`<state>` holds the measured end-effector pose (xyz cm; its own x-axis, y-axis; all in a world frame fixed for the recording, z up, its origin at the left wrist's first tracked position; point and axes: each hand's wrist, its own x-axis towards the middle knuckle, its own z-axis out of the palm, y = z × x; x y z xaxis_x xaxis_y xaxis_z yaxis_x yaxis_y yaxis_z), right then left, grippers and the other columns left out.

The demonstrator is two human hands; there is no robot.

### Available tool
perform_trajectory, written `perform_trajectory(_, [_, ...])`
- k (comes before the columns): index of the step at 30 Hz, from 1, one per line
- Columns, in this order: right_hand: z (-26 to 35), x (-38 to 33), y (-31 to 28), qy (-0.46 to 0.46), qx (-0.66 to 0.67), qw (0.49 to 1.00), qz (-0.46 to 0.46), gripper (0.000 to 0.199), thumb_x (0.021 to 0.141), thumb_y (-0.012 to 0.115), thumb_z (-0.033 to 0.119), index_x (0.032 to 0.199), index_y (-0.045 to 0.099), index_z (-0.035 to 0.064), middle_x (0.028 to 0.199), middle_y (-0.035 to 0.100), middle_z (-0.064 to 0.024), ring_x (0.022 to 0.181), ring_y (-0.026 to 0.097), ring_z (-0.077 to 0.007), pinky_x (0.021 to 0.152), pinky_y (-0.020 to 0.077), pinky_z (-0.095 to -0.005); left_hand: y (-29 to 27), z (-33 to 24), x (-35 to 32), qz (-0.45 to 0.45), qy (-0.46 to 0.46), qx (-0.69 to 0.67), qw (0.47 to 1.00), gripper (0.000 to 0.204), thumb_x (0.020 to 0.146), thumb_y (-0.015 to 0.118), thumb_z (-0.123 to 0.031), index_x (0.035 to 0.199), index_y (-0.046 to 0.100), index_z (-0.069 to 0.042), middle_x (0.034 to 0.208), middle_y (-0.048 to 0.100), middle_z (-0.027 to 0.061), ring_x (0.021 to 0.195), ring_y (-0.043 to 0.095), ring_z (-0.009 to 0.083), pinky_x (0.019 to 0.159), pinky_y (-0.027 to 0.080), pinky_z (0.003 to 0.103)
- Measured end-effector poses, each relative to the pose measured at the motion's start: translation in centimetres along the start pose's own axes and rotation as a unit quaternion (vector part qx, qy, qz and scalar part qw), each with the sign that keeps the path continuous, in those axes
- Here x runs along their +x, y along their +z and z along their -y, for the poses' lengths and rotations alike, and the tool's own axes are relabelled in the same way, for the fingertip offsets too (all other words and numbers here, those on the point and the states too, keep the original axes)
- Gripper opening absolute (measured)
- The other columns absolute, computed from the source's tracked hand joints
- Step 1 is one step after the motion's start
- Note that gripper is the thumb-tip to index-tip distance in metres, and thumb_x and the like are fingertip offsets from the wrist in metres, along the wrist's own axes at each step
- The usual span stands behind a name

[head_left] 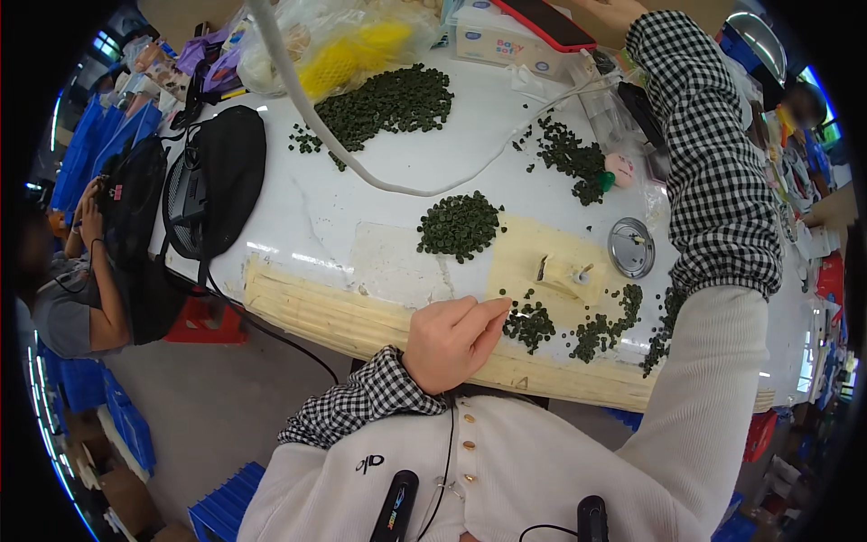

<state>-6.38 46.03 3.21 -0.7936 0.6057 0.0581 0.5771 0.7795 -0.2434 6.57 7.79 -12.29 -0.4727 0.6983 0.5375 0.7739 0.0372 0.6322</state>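
My left hand [456, 341] is over the table's front edge, thumb and fingers closed in a pinch. Whatever they hold, if anything, is too small to make out. Beside its fingertips lies a small heap of dark green round pieces [529, 327]. A small pale block with upright metal pins [569, 275] is set on a yellowish patch beyond that heap. My right arm, in a checked sleeve cover [713, 154], stretches to the far side. There my right hand [610, 11] is near a red-cased phone [551, 25]; the upper picture edge cuts it off, hiding its fingers.
More green pieces form a round heap [459, 226] and a large far pile [384, 104]. A round metal lid [631, 247] lies right of the block. A white cable [361, 172] crosses the table. A black bag [226, 181] stands left, near another person's hands [88, 212].
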Motion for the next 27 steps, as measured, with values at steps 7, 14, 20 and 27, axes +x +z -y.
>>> perform_trajectory(7, [-4.0, 0.6, 2.0, -0.182, -0.019, 0.983, -0.029, 0.058, 0.096, 0.036, 0.047, 0.123, 0.051, -0.0017, 0.121, 0.058, -0.0189, 0.114, 0.053, -0.0272, 0.097, 0.0393, -0.0351, -0.2, 0.0, -0.1, -0.001, -0.020, 0.001, 1.000, 0.021, 0.073, 0.069, 0.002, 0.092, 0.066, -0.003, 0.058, 0.052, 0.0049, 0.043, 0.047, 0.0160, 0.041, 0.036, 0.027])
perform_trajectory(14, [-9.2, 5.7, 4.0, -0.169, 0.185, 0.968, 0.027, 0.068, 0.095, 0.030, 0.055, 0.122, 0.047, -0.0043, 0.113, 0.062, -0.0184, 0.113, 0.054, -0.0263, 0.102, 0.0358, -0.0358, -0.3, -0.4, 0.3, 0.019, -0.030, 0.002, 0.999, 0.014, 0.077, 0.067, -0.005, 0.090, 0.065, -0.004, 0.061, 0.054, 0.0044, 0.048, 0.053, 0.0183, 0.044, 0.042, 0.029])
perform_trajectory(20, [-9.4, 5.2, 6.1, -0.197, 0.262, 0.944, 0.032, 0.055, 0.099, 0.030, 0.046, 0.118, 0.049, -0.0016, 0.108, 0.063, -0.0157, 0.111, 0.055, -0.0255, 0.099, 0.0389, -0.0330, 0.1, -0.2, 0.3, 0.001, -0.014, -0.021, 1.000, 0.019, 0.074, 0.068, 0.002, 0.092, 0.066, -0.004, 0.059, 0.054, 0.0054, 0.043, 0.048, 0.0160, 0.041, 0.037, 0.027])
perform_trajectory(27, [-9.7, 5.4, 4.9, -0.136, 0.029, 0.986, -0.093, 0.056, 0.096, 0.035, 0.049, 0.118, 0.051, 0.0005, 0.106, 0.062, -0.0152, 0.101, 0.059, -0.0259, 0.090, 0.0433, -0.0354, 0.0, -0.2, 0.2, 0.003, -0.019, -0.022, 1.000, 0.019, 0.074, 0.068, 0.002, 0.092, 0.066, -0.003, 0.059, 0.054, 0.0054, 0.043, 0.048, 0.0156, 0.041, 0.037, 0.027])
